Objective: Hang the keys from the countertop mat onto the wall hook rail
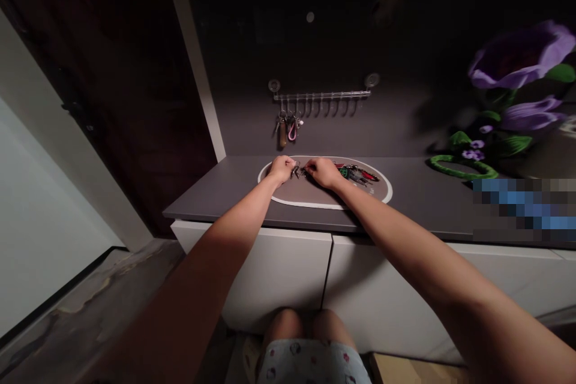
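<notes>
On the oval mat's [299, 192] left side, the left hand [281, 169] pinches a small bunch of keys [296, 171] between its fingertips, in the gap between both hands (more keys [282, 134] hang from the clear hook rail [321, 95] behind). The right hand [321, 172] curls its fingers close together; whether they grip anything, I cannot tell. Beyond lie heaped keychains [360, 176], then purple flowers [524, 66].

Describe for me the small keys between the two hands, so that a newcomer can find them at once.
On the dark grey countertop lies an oval mat with a white rim. Toward its left end, the small keys show between the left hand and the right hand. They look dark and metallic, unlike the colourful bunch on the mat's right side.
</notes>
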Action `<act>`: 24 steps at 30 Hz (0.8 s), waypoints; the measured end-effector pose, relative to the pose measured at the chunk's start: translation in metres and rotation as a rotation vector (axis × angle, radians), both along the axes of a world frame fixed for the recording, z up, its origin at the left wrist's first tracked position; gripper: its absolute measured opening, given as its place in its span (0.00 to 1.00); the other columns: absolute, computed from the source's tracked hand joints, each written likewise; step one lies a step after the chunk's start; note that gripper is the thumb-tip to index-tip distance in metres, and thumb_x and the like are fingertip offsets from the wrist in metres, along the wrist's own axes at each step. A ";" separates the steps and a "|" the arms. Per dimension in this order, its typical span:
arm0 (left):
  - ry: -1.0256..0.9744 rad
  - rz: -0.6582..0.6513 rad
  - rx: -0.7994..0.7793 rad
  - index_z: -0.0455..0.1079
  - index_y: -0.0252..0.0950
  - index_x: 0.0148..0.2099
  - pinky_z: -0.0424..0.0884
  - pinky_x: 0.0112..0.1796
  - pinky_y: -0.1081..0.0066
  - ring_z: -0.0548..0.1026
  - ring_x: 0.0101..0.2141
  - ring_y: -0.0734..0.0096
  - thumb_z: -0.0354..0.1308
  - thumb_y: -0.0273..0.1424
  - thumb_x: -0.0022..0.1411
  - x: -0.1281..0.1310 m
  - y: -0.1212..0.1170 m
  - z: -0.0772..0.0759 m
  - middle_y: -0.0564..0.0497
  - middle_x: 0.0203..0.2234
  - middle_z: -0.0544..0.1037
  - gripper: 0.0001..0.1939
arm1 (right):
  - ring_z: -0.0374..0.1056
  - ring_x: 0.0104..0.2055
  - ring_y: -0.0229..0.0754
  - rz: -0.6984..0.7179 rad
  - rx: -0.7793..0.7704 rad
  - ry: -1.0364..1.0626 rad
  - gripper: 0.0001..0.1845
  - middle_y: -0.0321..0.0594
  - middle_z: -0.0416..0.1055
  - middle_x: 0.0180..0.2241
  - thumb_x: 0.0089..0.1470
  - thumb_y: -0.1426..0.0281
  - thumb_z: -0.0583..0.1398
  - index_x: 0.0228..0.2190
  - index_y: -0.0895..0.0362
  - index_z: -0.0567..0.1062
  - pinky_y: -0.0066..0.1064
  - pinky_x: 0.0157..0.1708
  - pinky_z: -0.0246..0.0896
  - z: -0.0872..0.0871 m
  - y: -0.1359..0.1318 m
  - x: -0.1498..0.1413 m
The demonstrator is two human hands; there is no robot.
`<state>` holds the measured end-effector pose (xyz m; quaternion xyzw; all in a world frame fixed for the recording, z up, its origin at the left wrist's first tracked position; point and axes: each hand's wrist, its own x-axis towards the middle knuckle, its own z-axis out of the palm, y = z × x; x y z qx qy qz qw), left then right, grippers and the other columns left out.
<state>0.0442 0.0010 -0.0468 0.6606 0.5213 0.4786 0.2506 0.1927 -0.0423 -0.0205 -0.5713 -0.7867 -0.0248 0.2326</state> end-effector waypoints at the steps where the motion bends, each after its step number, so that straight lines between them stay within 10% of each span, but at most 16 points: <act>1: -0.013 -0.005 0.026 0.71 0.32 0.29 0.63 0.32 0.75 0.67 0.26 0.77 0.54 0.26 0.52 0.000 0.000 0.001 0.51 0.26 0.74 0.05 | 0.69 0.41 0.41 -0.001 0.001 -0.005 0.13 0.45 0.75 0.38 0.52 0.72 0.54 0.37 0.57 0.76 0.25 0.40 0.57 0.000 0.000 0.000; 24: -0.577 -0.331 -0.160 0.65 0.33 0.30 0.60 0.29 0.78 0.67 0.25 0.81 0.54 0.25 0.55 0.005 -0.011 0.016 0.54 0.24 0.71 0.02 | 0.64 0.39 0.41 0.130 0.203 0.337 0.09 0.44 0.72 0.35 0.51 0.71 0.55 0.33 0.59 0.74 0.32 0.42 0.57 0.005 -0.001 -0.001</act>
